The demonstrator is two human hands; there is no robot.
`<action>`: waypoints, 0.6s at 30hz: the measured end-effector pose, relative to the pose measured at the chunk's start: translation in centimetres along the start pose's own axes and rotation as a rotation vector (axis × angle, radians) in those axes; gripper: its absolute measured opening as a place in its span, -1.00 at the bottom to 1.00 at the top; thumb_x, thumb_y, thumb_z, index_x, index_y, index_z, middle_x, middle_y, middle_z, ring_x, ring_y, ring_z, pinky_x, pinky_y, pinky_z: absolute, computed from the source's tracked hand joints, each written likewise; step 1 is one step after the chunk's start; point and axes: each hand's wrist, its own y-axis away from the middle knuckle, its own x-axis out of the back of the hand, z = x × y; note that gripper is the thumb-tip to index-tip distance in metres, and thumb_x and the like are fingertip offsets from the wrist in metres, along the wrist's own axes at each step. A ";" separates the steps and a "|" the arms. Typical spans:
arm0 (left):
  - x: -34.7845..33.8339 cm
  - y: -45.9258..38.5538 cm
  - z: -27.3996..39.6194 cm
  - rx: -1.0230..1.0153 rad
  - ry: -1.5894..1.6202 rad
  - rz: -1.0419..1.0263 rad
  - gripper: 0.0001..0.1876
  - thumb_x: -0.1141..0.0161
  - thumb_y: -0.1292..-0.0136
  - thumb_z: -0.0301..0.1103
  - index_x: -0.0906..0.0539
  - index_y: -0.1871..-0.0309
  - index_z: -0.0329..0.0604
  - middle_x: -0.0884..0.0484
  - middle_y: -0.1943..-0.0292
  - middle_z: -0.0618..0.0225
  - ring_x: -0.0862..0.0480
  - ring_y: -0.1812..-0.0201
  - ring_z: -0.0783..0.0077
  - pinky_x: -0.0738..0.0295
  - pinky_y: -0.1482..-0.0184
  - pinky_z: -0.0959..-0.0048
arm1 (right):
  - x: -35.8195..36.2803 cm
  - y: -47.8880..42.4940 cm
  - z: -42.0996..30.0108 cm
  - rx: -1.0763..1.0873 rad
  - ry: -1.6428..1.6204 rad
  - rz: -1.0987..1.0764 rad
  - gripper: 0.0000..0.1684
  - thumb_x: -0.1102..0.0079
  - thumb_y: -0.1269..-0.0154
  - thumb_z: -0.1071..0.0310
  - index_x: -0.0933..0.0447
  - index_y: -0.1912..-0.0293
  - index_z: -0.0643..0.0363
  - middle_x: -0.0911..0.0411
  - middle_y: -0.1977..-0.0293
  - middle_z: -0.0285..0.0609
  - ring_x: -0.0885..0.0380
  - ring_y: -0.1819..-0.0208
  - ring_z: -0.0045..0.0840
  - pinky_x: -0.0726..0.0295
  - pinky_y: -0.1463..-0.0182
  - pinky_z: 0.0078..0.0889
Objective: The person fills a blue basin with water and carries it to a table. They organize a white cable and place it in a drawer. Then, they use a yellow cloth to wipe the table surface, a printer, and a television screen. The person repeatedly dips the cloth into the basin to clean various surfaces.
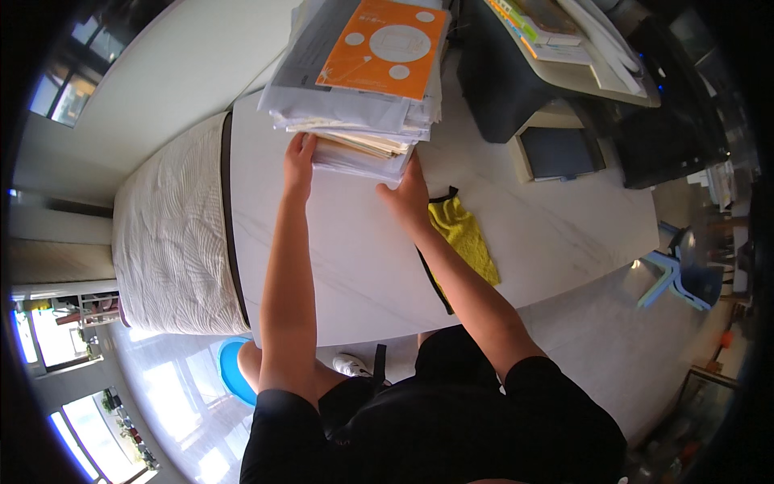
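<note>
A tall, uneven stack of papers (357, 112) rises from the white marble-patterned table (338, 254). On its top lies an orange booklet (387, 78) with white circles, over a grey printed sheet. My left hand (299, 162) grips the near left corner of the stack low down, its thumb along the side. My right hand (408, 192) holds the near right corner, thumb in front and most fingers hidden behind the papers. Cream-coloured sheets (363, 144) stick out near the bottom of the pile. Partly under my right forearm, a yellow cloth (462, 236) with black edging lies on the table.
Right of the stack, a dark stand (502, 78) with a pale top carries books (544, 36). An open box (559, 151) with a dark item sits below it. A quilted cushioned edge (175, 230) borders the table's left. A blue stool (234, 369) stands beside my leg.
</note>
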 end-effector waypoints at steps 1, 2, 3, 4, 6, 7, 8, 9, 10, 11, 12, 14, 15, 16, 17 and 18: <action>0.1 1.1 -0.2 0.003 0.035 0.014 -0.59 -0.12 -0.60 -0.22 -0.58 -0.32 -0.33 -0.65 -0.06 0.45 -0.48 -0.01 0.61 -0.35 -0.09 0.59 | 0.2 0.4 -0.3 -0.001 0.013 -0.017 0.09 -0.38 0.03 0.34 -0.13 -0.50 0.30 -0.39 -0.35 0.18 -0.43 -0.35 0.07 -0.49 -0.38 -0.05; 0.5 2.1 -0.3 0.013 0.006 0.015 -0.60 -0.12 -0.59 -0.29 -0.56 -0.34 -0.36 -0.65 -0.07 0.42 -0.49 0.00 0.60 -0.36 -0.10 0.58 | 0.5 0.9 -0.6 -0.001 0.027 -0.033 0.10 -0.37 0.03 0.34 -0.12 -0.50 0.30 -0.37 -0.37 0.18 -0.41 -0.37 0.07 -0.48 -0.40 -0.06; 0.7 3.0 -0.6 0.008 -0.004 0.031 -0.60 -0.11 -0.59 -0.30 -0.56 -0.34 -0.36 -0.64 -0.06 0.42 -0.49 0.00 0.60 -0.36 -0.10 0.58 | 0.9 1.3 -0.8 -0.001 0.041 -0.052 0.10 -0.37 0.03 0.35 -0.12 -0.51 0.30 -0.36 -0.39 0.18 -0.40 -0.39 0.06 -0.47 -0.41 -0.07; 0.9 3.7 -0.7 0.002 -0.013 0.047 -0.61 -0.11 -0.59 -0.31 -0.56 -0.34 -0.36 -0.64 -0.04 0.42 -0.49 0.01 0.59 -0.36 -0.11 0.58 | 0.9 1.7 -0.7 0.002 0.053 -0.055 0.10 -0.37 0.03 0.35 -0.12 -0.51 0.29 -0.35 -0.40 0.18 -0.39 -0.40 0.06 -0.47 -0.42 -0.08; 0.6 5.4 -0.9 -0.042 -0.004 0.098 -0.63 -0.11 -0.58 -0.32 -0.58 -0.32 -0.33 -0.61 0.03 0.43 -0.46 0.04 0.57 -0.35 -0.11 0.55 | 1.0 2.3 -0.4 0.008 0.079 -0.063 0.10 -0.37 0.01 0.36 -0.11 -0.52 0.29 -0.32 -0.44 0.18 -0.37 -0.43 0.05 -0.46 -0.44 -0.10; 0.6 6.2 -1.0 -0.041 -0.004 0.128 -0.63 -0.12 -0.57 -0.32 -0.58 -0.32 -0.31 -0.60 0.04 0.43 -0.46 0.04 0.56 -0.35 -0.12 0.54 | 1.0 2.5 -0.5 0.000 0.074 -0.068 0.10 -0.37 0.00 0.36 -0.11 -0.52 0.29 -0.31 -0.45 0.18 -0.36 -0.44 0.04 -0.45 -0.45 -0.10; 0.6 6.8 -1.1 -0.039 -0.004 0.159 -0.63 -0.13 -0.57 -0.31 -0.58 -0.32 -0.30 -0.59 0.05 0.44 -0.46 0.04 0.56 -0.34 -0.13 0.54 | 1.0 2.8 -0.5 -0.009 0.070 -0.073 0.09 -0.37 0.00 0.36 -0.11 -0.52 0.29 -0.30 -0.45 0.19 -0.35 -0.45 0.04 -0.44 -0.46 -0.09; 0.6 7.3 -1.3 -0.039 0.001 0.193 -0.63 -0.14 -0.57 -0.30 -0.58 -0.32 -0.29 -0.59 0.06 0.44 -0.45 0.04 0.55 -0.34 -0.15 0.53 | 1.2 2.9 -0.8 -0.013 0.068 -0.082 0.09 -0.38 -0.01 0.36 -0.12 -0.52 0.28 -0.28 -0.46 0.19 -0.35 -0.46 0.04 -0.43 -0.47 -0.09; 0.9 7.6 -1.3 -0.007 -0.028 0.185 -0.60 -0.14 -0.57 -0.28 -0.56 -0.36 -0.26 -0.59 0.04 0.43 -0.46 0.02 0.54 -0.33 -0.18 0.52 | 1.3 2.9 -1.0 -0.022 0.062 -0.092 0.08 -0.38 -0.02 0.35 -0.12 -0.52 0.29 -0.28 -0.46 0.18 -0.35 -0.45 0.04 -0.43 -0.47 -0.08; 0.9 7.8 -1.5 -0.012 -0.021 0.188 -0.60 -0.14 -0.58 -0.27 -0.56 -0.36 -0.26 -0.58 0.05 0.45 -0.45 0.04 0.59 -0.35 -0.16 0.54 | 1.5 3.0 -1.1 -0.032 0.057 -0.103 0.08 -0.39 -0.02 0.34 -0.13 -0.52 0.29 -0.28 -0.46 0.18 -0.35 -0.45 0.03 -0.43 -0.47 -0.08; 0.8 8.1 -1.6 -0.014 -0.020 0.190 -0.61 -0.14 -0.59 -0.27 -0.55 -0.36 -0.26 -0.58 0.05 0.48 -0.45 0.06 0.63 -0.37 -0.15 0.55 | 1.5 3.2 -1.4 -0.047 0.048 -0.113 0.08 -0.40 -0.03 0.34 -0.14 -0.52 0.29 -0.28 -0.46 0.18 -0.35 -0.45 0.03 -0.42 -0.47 -0.07; 0.8 8.3 -1.8 -0.024 0.003 0.195 -0.58 -0.14 -0.60 -0.25 -0.52 -0.38 -0.26 -0.59 0.00 0.48 -0.47 0.04 0.66 -0.39 -0.15 0.56 | 1.2 3.1 -1.7 -0.016 0.005 -0.092 0.07 -0.41 -0.03 0.33 -0.14 -0.51 0.30 -0.28 -0.46 0.20 -0.34 -0.46 0.04 -0.41 -0.48 -0.06; 0.8 8.0 -1.9 -0.037 0.023 0.196 -0.56 -0.14 -0.60 -0.24 -0.49 -0.42 -0.26 -0.60 -0.05 0.46 -0.49 0.00 0.64 -0.39 -0.18 0.55 | 0.9 2.9 -1.8 0.001 -0.018 -0.079 0.07 -0.41 -0.03 0.32 -0.15 -0.51 0.31 -0.28 -0.46 0.21 -0.33 -0.46 0.05 -0.40 -0.49 -0.05; 0.7 7.6 -2.0 -0.049 0.044 0.197 -0.53 -0.14 -0.61 -0.23 -0.47 -0.45 -0.27 -0.61 -0.10 0.45 -0.51 -0.04 0.63 -0.39 -0.21 0.54 | 0.6 2.9 -1.6 0.018 0.023 -0.062 0.07 -0.41 -0.04 0.32 -0.15 -0.50 0.32 -0.28 -0.45 0.23 -0.33 -0.46 0.06 -0.40 -0.49 -0.06; 0.7 7.1 -2.1 -0.054 0.055 0.210 -0.51 -0.14 -0.61 -0.22 -0.44 -0.47 -0.26 -0.60 -0.15 0.43 -0.51 -0.08 0.61 -0.39 -0.23 0.53 | 0.2 2.9 -1.4 0.035 0.065 -0.043 0.07 -0.41 -0.04 0.32 -0.14 -0.50 0.33 -0.28 -0.44 0.24 -0.32 -0.45 0.06 -0.39 -0.49 -0.06; 1.3 6.5 -2.5 -0.060 0.059 0.226 -0.49 -0.14 -0.61 -0.22 -0.41 -0.50 -0.26 -0.59 -0.20 0.41 -0.52 -0.13 0.59 -0.38 -0.25 0.52 | -0.4 3.0 -1.3 0.049 0.100 -0.026 0.07 -0.41 -0.04 0.32 -0.14 -0.50 0.33 -0.29 -0.44 0.25 -0.32 -0.45 0.07 -0.38 -0.49 -0.06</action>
